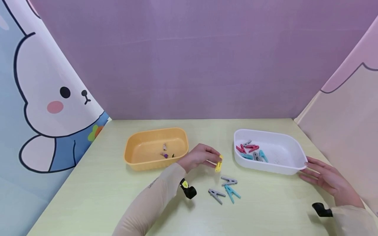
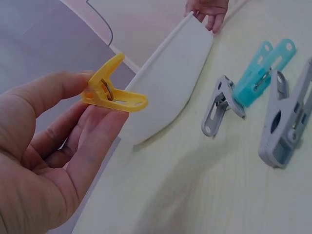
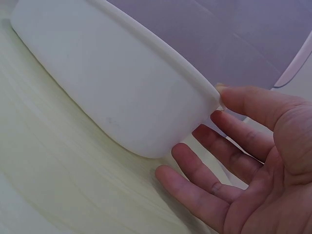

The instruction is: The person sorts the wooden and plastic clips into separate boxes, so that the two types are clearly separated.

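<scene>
A yellow clothespin (image 1: 219, 164) (image 2: 112, 92) is pinched between the thumb and fingers of my left hand (image 1: 201, 156) (image 2: 53, 146), above the table between two trays. Just in front of that hand lie two grey clothespins (image 1: 216, 195) (image 2: 219, 105) and a turquoise one (image 1: 232, 193) (image 2: 263, 73). At the right end of the white tray (image 1: 274, 167) (image 2: 168, 83) (image 3: 112, 83), my right hand (image 1: 327, 178) (image 3: 253, 161) pinches the rim, thumb on top and index fingertip beneath; its other fingers extend beside the wall. Inside are several red, turquoise and grey clothespins (image 1: 253, 148).
An orange tray (image 1: 156, 165) stands left of the white one, with several small objects (image 1: 164, 155) in it, too small to identify. A purple backdrop (image 1: 189, 65) rises behind the table (image 1: 88, 196); printed cloths flank it on both sides.
</scene>
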Demonstrator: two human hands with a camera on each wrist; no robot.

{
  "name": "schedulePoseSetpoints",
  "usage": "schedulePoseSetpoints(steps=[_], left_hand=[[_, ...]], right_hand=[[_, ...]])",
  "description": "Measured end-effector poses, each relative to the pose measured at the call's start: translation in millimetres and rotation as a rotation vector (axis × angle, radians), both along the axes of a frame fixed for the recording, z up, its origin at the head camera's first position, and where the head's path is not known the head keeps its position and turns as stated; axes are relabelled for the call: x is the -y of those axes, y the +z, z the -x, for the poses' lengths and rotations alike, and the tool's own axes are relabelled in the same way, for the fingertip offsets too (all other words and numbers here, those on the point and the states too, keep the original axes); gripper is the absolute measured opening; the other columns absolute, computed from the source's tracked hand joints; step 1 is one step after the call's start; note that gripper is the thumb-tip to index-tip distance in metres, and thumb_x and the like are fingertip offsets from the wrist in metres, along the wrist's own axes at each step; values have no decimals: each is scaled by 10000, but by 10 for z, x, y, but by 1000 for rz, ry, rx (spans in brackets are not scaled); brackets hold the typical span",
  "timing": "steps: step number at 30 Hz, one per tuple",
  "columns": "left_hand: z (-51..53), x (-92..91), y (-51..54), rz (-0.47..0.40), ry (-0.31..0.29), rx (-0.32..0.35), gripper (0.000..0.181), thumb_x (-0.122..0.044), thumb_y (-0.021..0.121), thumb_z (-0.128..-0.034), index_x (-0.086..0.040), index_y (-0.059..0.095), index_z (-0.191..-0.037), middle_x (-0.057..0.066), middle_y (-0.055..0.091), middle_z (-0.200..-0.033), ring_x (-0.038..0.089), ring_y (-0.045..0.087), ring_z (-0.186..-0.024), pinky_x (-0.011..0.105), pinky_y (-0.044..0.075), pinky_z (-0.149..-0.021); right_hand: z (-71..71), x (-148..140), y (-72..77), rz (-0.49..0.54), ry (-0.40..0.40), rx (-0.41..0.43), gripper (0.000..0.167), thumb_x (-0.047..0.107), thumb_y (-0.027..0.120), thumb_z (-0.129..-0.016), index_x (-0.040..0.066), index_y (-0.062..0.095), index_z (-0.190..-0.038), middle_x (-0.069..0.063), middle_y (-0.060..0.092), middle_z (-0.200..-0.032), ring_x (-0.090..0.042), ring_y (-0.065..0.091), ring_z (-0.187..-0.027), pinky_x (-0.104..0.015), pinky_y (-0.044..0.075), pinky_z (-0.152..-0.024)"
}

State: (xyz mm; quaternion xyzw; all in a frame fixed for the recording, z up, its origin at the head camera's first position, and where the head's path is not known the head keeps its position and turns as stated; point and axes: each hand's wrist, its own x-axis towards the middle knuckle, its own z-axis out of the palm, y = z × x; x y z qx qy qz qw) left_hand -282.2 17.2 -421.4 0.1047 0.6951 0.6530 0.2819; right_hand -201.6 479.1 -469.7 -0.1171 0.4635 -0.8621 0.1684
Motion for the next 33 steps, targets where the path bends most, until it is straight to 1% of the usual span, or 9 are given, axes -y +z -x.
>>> schedulePoseSetpoints(steps=[5,10,17,20,26,33], left_hand=[[32,-57,32,-42,46,7,196,42,704,-887,75,687,-1079,147,721,-975,252,718,-870,392,619,-763],[55,-132,67,-86,89,19,203,16,707,-896,61,680,-1092,137,717,-990,240,714,-880,390,616,-779],[80,-244,66,-193,148,43,205,35,706,-891,81,673,-1089,157,722,-984,225,719,-849,384,608,-807],[92,-306,68,-207,184,37,203,29,715,-888,75,683,-1082,160,726,-980,237,724,-847,373,608,-806],[138,-451,80,-239,242,64,212,19,736,-874,49,700,-1081,144,733,-978,248,730,-872,347,611,-785],[167,-629,64,-268,313,98,174,20,766,-844,12,727,-1014,137,743,-944,261,734,-856,334,617,-750]], right_hand=[[-1,-6,-8,-10,-15,7,474,-70,286,-1054,84,708,-1204,-100,702,-1147,-289,695,-1028,-434,575,-886],[-2,-13,-7,-26,-26,10,473,-71,291,-1054,90,711,-1198,-96,703,-1140,-287,698,-1022,-432,575,-885],[-8,-1,4,-45,-40,11,459,-68,308,-1053,94,715,-1191,-88,702,-1131,-285,700,-1014,-427,577,-883],[-9,-3,10,-45,-37,8,452,-66,315,-1054,98,713,-1193,-80,700,-1137,-282,699,-1017,-426,576,-886],[-6,-10,17,-17,-9,14,460,-63,302,-1058,99,704,-1212,-76,695,-1160,-283,689,-1041,-432,567,-905],[-13,4,18,-54,-37,8,463,-67,310,-1054,108,716,-1194,-72,699,-1137,-281,699,-1017,-422,575,-889]])
